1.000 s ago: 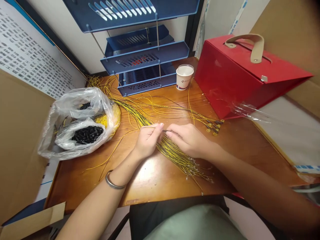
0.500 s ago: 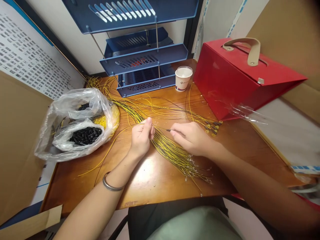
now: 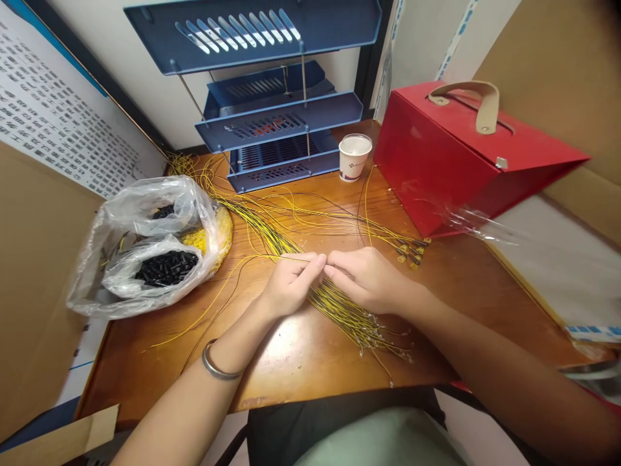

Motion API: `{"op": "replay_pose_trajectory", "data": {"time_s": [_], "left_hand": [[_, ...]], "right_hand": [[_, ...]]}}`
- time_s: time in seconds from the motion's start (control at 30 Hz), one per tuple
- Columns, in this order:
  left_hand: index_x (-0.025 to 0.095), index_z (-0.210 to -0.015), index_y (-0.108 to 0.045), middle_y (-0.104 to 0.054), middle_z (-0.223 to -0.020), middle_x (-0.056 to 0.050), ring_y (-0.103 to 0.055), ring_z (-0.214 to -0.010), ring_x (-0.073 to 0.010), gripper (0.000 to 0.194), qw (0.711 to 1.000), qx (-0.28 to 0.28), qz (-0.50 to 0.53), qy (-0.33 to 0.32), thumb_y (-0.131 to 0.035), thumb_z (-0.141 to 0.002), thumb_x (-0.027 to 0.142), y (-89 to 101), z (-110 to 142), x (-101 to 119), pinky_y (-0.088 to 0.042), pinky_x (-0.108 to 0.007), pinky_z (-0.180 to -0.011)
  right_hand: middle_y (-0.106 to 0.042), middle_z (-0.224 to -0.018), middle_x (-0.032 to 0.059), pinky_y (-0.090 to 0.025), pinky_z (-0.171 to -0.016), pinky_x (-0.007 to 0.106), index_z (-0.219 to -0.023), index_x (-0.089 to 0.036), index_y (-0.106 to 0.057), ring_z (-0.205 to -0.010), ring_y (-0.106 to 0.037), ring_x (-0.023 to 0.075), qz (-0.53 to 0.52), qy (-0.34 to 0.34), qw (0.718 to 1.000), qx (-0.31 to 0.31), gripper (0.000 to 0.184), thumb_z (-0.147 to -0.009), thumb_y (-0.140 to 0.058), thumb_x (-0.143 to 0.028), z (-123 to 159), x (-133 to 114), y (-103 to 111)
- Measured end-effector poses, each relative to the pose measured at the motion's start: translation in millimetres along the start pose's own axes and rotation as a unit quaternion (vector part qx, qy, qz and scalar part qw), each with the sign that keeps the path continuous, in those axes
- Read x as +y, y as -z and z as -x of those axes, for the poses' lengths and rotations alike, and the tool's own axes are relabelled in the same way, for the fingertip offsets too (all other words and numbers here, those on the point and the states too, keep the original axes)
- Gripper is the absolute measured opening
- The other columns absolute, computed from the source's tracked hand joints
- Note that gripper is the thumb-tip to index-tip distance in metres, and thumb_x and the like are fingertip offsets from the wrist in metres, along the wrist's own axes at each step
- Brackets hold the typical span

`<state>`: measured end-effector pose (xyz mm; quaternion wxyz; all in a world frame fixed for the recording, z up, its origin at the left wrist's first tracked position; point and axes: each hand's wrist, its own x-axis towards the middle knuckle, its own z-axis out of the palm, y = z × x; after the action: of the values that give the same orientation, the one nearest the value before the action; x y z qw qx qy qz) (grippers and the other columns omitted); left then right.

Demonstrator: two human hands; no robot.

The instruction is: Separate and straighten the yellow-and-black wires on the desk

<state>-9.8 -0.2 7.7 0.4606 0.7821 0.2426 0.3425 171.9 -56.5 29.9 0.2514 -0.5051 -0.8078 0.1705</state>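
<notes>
My left hand [image 3: 294, 283] pinches a thin yellow-and-brown wire [image 3: 262, 257] between thumb and forefinger, and its loose ends trail left across the table. My right hand [image 3: 371, 278] is also closed in a pinch, its fingertips meeting those of the left. The small black sleeve seen in it earlier is now hidden by the fingers. Under both hands runs a thick bundle of yellow-and-black wires [image 3: 339, 307], its silvery tips fanned out towards the lower right. Several finished-looking wire ends with black sleeves and yellow tips [image 3: 410, 251] lie to the right.
On the left, a clear plastic bag [image 3: 87, 285] holds smaller bags of black sleeves [image 3: 167, 266] and yellow pieces [image 3: 195, 241]. A blue tiered rack [image 3: 281, 123], a paper cup [image 3: 354, 158] and a red box with a handle [image 3: 446, 162] stand at the back of the wooden table [image 3: 272, 382].
My left hand has shifted right and down along the wire until its fingertips meet my right hand's. The black sleeve between the hands has gone out of sight.
</notes>
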Motion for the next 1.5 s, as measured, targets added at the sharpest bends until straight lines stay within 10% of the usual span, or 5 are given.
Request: {"op": "replay_pose_trajectory", "data": {"time_s": [0.5,0.8,1.13,1.5], "left_hand": [[0.017,-0.048,-0.052,-0.047,-0.049,-0.001,-0.043,-0.048,-0.0099,0.064,0.979,0.188,0.057,0.053,-0.046,-0.099,0.056,1.6,-0.6,-1.1,-0.034,-0.027,-0.052],[0.016,-0.051,-0.047,-0.046,-0.051,0.000,-0.042,-0.049,-0.0084,0.059,0.998,0.054,-0.020,0.001,-0.046,-0.102,0.046,-0.3,2.1,0.7,-0.032,-0.026,-0.052],[0.017,-0.050,-0.048,-0.046,-0.049,0.000,-0.042,-0.047,-0.0092,0.062,0.961,0.252,0.090,0.074,-0.051,-0.096,0.059,3.9,-3.7,-4.4,-0.035,-0.026,-0.050],[0.015,-0.052,-0.049,-0.048,-0.051,0.000,-0.044,-0.050,-0.0076,0.057,0.999,0.044,-0.006,0.011,-0.047,-0.102,0.042,0.8,2.8,-2.7,-0.035,-0.024,-0.052]], "right_hand": [[-0.059,-0.068,0.0006,-0.025,-0.062,0.028,-0.079,-0.017,-0.057,-0.061,-0.047,0.0117,-0.011,-0.025,1.000,0.007,0.032,-0.101,-0.040,-0.032,0.5,4.8,5.3],[-0.061,-0.069,0.0023,-0.024,-0.061,0.029,-0.077,-0.018,-0.051,-0.061,-0.050,0.0126,-0.010,-0.017,1.000,-0.020,0.033,-0.102,-0.036,-0.032,0.6,-0.7,-1.7],[-0.058,-0.068,0.0002,-0.025,-0.062,0.027,-0.077,-0.018,-0.055,-0.062,-0.048,0.0119,-0.023,-0.034,0.999,0.005,0.032,-0.102,-0.040,-0.033,-0.2,7.3,5.0],[-0.060,-0.069,0.0010,-0.025,-0.061,0.028,-0.076,-0.019,-0.049,-0.060,-0.050,0.0116,-0.038,-0.014,0.999,-0.021,0.031,-0.102,-0.038,-0.031,0.9,2.1,-3.8]]}}
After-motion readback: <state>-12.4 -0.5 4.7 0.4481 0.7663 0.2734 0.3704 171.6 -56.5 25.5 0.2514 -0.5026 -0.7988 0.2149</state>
